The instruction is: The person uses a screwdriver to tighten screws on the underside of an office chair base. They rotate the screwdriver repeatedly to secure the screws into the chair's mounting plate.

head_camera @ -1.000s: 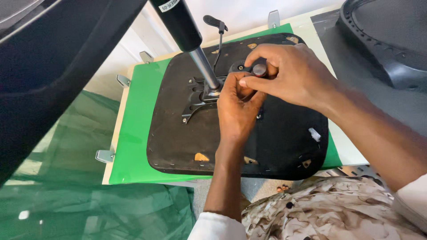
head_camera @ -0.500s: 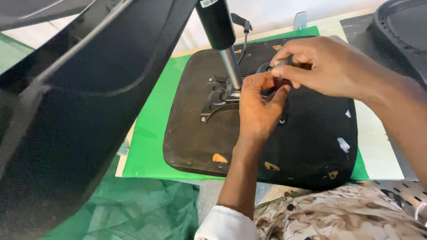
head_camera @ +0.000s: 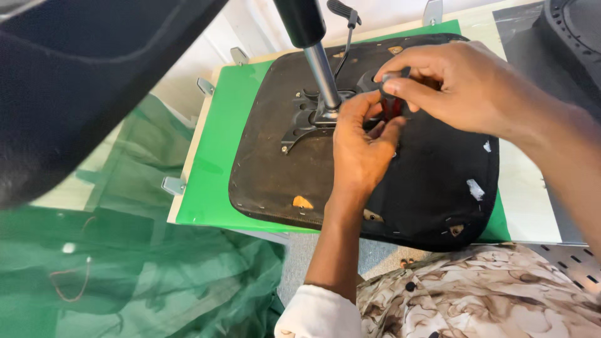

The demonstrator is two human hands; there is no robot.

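An upturned black chair seat [head_camera: 282, 169] lies on a green mat [head_camera: 216, 163], its metal mechanism plate [head_camera: 307, 119] and gas cylinder [head_camera: 319, 69] sticking up. My left hand [head_camera: 360, 147] rests on the seat beside the plate, fingers curled around a red-handled tool that is mostly hidden. My right hand [head_camera: 451, 84] hovers just above it, thumb and fingers pinching the tool's dark knob-like top [head_camera: 391, 78]. A thin black lever [head_camera: 345, 19] rises behind the cylinder.
A large black chair part [head_camera: 81, 81] fills the upper left. Another black plastic piece [head_camera: 573, 37] sits at the top right. Green netting [head_camera: 125, 269] lies low on the left. Metal clips [head_camera: 173, 184] line the table edge. My patterned clothing [head_camera: 488, 294] is at the bottom.
The view has swung left, so the seat sits further right in frame. Both hands stay together at the mechanism, fingers shifting slightly on the tool.
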